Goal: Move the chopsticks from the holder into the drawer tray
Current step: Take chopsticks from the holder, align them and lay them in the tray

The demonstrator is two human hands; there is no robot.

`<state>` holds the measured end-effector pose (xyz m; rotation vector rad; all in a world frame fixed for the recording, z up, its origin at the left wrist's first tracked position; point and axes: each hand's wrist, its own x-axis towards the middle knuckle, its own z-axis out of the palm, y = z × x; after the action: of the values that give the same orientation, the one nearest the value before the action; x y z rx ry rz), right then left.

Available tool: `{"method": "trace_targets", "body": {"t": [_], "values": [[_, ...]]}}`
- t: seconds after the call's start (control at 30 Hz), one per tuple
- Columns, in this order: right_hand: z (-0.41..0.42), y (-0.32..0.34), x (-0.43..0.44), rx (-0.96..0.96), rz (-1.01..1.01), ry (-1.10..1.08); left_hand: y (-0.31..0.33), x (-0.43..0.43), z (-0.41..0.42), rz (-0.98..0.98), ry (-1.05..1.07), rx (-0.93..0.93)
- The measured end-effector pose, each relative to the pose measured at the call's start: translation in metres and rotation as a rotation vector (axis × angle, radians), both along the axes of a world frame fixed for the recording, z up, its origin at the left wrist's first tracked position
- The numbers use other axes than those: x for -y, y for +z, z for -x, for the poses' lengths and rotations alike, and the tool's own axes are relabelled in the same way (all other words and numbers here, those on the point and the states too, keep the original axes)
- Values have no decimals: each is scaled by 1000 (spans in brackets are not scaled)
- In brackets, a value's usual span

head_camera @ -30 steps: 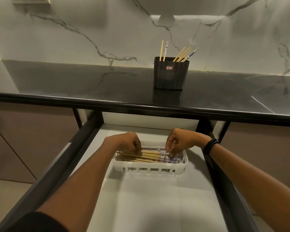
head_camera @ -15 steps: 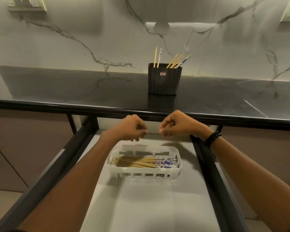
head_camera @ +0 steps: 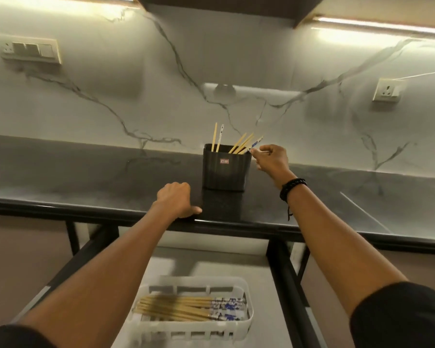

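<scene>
Head view.
- Right hand [head_camera: 271, 159]: thumb and forefinger fingertips [head_camera: 253, 151] pinch the blue-patterned wooden chopstick [head_camera: 258, 141] leaning from the black ribbed plastic holder [head_camera: 224, 172].
- Left of those fingers: plain bamboo chopsticks [head_camera: 237, 143] standing in the holder.
- Left hand [head_camera: 177, 199]: fingers curled under, holding nothing, resting on the dark stone countertop [head_camera: 86, 177].
- Below both hands: white slotted plastic tray [head_camera: 161, 330] in the open drawer [head_camera: 236, 272], bundled chopsticks [head_camera: 176, 307] lying flat inside.

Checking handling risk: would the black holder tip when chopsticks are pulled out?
Probably not: the holder looks wide and flat-based. With few chopsticks inside it is likely light, so it might slide on the glossy counter.
</scene>
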<state>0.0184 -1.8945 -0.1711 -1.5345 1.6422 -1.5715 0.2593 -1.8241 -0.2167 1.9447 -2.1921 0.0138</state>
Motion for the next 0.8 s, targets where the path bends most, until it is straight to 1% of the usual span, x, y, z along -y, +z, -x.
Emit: {"method": "trace_targets", "body": {"t": [0.1,0.23,0.3,0.37,0.5,0.63,0.7,0.8], "values": [[2,11,24,36,-118,11,8,9,3,-55,-23,79],[-2,18,51,211,-194,89,16,18,2,-106,-44,97],[-3,18,62,254,-206,89,19,22,2,-127,-52,83],[-7,19,72,242,-156,47,22,25,2,-148,-60,73],[-11,24,87,148,18,-95,25,31,3,-200,-73,60],[-16,35,94,55,80,-150,26,41,3,-265,-65,37],[-18,38,95,38,104,-151,25,47,2,-317,-61,-3],[-20,38,96,42,151,-88,22,53,-2,-371,-48,-66]]}}
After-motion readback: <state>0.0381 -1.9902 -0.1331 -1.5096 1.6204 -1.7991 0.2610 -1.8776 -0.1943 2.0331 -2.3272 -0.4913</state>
